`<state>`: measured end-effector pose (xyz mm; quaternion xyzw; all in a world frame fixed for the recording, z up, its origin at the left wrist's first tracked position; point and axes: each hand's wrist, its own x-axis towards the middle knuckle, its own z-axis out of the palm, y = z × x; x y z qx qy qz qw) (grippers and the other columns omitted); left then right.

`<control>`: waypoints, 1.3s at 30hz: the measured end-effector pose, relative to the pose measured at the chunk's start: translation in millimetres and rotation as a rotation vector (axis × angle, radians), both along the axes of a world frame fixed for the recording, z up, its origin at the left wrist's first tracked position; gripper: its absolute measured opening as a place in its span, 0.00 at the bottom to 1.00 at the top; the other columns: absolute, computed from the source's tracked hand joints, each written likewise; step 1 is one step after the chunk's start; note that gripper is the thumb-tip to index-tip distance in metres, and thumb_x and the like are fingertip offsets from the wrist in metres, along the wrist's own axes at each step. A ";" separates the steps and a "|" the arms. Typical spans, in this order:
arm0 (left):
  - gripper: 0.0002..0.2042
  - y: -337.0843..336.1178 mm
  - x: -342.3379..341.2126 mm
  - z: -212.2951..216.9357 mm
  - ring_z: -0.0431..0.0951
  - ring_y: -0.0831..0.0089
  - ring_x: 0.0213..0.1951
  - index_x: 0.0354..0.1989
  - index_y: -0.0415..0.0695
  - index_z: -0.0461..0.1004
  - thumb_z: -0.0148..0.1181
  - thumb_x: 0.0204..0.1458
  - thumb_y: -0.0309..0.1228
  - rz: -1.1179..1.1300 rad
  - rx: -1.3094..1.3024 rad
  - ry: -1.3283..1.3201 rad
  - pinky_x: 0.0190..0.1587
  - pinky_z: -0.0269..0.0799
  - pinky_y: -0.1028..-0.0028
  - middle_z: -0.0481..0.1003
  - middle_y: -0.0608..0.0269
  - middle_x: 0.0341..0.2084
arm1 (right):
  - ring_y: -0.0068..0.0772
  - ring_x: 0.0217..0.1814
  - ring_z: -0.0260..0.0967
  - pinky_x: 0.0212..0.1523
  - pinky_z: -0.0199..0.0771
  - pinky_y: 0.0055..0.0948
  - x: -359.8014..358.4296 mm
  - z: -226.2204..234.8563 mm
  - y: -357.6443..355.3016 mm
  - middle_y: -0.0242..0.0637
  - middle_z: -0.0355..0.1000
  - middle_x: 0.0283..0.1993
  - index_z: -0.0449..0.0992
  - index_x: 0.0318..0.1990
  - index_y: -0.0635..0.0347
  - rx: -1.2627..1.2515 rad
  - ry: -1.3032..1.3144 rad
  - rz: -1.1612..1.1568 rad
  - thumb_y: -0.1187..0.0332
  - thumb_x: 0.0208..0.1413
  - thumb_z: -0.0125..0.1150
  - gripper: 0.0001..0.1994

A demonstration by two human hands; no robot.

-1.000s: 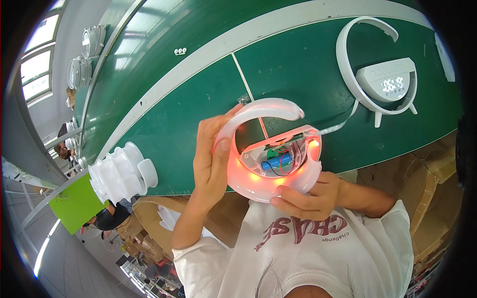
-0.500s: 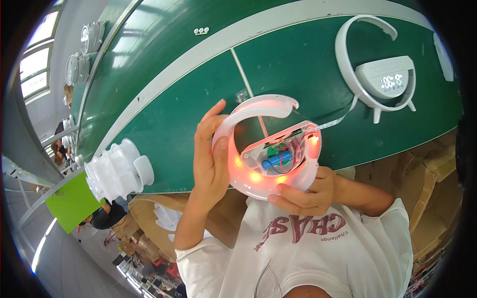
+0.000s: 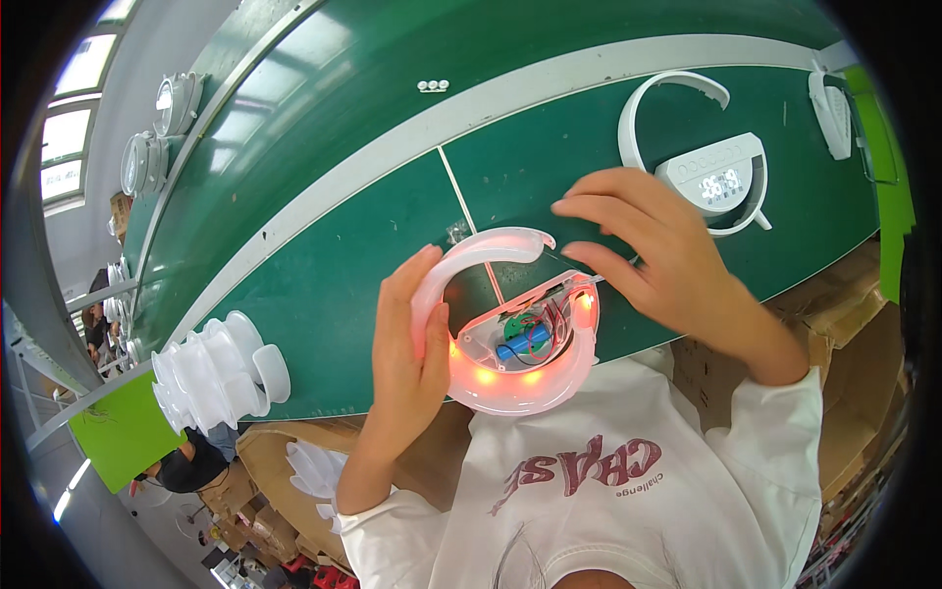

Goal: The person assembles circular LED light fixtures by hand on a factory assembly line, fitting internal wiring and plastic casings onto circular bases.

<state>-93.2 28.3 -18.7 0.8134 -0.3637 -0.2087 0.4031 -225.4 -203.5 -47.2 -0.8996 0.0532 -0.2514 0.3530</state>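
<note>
My left hand (image 3: 404, 339) grips a C-shaped white lamp shell (image 3: 525, 395) by its left side, thumb on the inner edge. The shell glows red, with brighter orange spots along its lower curve. Inside its open body lie a blue cylindrical battery (image 3: 522, 343), a green circuit board and red and black wires. My right hand (image 3: 653, 250) is off the shell, above its right end, fingers and thumb apart with nothing seen between them. Beyond that hand stands a white C-shaped clock lamp frame (image 3: 629, 128) with a lit display panel (image 3: 718, 185); the hand hides part of it.
A stack of white translucent shells (image 3: 211, 373) stands at the left table edge. A small piece with three white round parts (image 3: 433, 86) lies at the far side. Another white housing (image 3: 830, 116) is at far right. Cardboard boxes (image 3: 854, 393) sit below the green table (image 3: 353, 236).
My right hand has let go of the shell's lower right and moved up and right, opening. My left hand keeps its hold. The whole view has shifted slightly.
</note>
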 end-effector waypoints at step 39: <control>0.28 4.9 -5.8 5.7 0.59 0.39 0.69 0.69 0.37 0.60 0.57 0.59 0.27 -0.233 0.023 -0.472 0.69 0.48 0.41 0.59 0.40 0.67 | 0.40 0.27 0.72 0.26 0.71 0.36 -51.0 40.2 -15.0 0.38 0.73 0.33 0.78 0.39 0.62 0.186 0.385 0.220 0.58 0.58 0.66 0.15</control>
